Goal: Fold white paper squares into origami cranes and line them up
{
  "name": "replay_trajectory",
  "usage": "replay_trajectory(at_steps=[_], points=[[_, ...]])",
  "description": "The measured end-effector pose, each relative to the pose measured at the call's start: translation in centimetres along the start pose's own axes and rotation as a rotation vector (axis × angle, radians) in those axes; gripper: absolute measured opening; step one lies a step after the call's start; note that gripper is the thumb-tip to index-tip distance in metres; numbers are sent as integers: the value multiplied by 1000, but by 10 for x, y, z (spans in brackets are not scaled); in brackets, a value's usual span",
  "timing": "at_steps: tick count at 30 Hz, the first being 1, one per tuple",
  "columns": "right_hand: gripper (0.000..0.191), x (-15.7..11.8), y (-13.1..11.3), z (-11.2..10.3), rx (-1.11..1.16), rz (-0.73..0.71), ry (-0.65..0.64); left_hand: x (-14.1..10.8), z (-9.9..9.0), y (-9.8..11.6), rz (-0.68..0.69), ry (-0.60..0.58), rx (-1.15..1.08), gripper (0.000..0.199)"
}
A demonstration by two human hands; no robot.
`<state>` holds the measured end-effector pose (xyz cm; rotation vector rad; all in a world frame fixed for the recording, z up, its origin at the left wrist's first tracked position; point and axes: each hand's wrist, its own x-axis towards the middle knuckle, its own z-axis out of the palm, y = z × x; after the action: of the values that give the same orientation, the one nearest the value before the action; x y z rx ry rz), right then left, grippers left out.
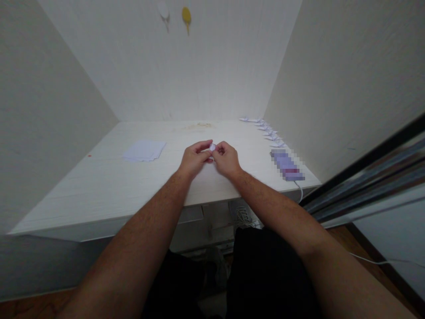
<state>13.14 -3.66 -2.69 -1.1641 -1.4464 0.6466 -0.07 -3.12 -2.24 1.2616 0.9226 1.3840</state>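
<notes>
Above the middle of the white table (pixel 109 190), my left hand (pixel 195 158) and my right hand (pixel 227 158) meet around a small piece of folded white paper (pixel 212 147). Both hands pinch it between thumb and fingers. Most of the paper is covered by the fingers, so its full shape cannot be made out. To the left lies a stack of white paper sheets (pixel 144 150). Several small folded paper pieces (pixel 270 133) with pointed ends stand in a row along the table's right edge.
A blurred-out phone (pixel 287 165) with a white cable (pixel 301 192) lies at the right, near the front edge. Walls close in the table at the back and both sides. Two hooks, one yellow (pixel 186 17) and one white (pixel 163 11), are on the back wall.
</notes>
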Motion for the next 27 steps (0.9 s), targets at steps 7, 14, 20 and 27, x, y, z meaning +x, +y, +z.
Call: replay_trajectory(at_steps=[7,14,20,27], points=[[6,5,6,0,40,63,-12,-2,1,2,-29,31,9,36],[7,3,4,1,7,36,10,2,1,-1,63,96,241,24],[7,-1,-3,-1,-103,-29,42,-1,3,-1,212,124,460,28],[7,-4,-4,1,-98,-93,32,-6,4,6,291,191,629,14]])
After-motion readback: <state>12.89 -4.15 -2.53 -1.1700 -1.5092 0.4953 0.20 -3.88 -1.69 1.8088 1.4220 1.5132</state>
